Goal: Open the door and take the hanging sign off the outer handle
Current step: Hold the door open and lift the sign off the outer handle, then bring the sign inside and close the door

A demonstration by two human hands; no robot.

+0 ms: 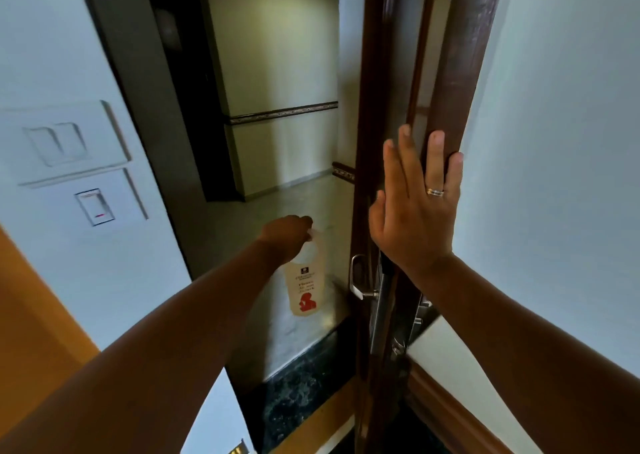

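Note:
The dark wooden door (446, 83) stands open, seen edge-on at the right of the doorway. My right hand (417, 204) lies flat against its edge, fingers spread, a ring on one finger. My left hand (289, 237) reaches through the doorway and pinches the top of the cream hanging sign (305, 282), which has red print and a red figure. The sign hangs free in the air, left of the silver outer handle (358, 280) and apart from it.
A white wall with light switches (65, 142) and a small switch plate (95, 207) is at left. Beyond the doorway lies a pale corridor floor (298, 197) and a cream wall. A dark stone threshold (304, 381) crosses the bottom of the doorway.

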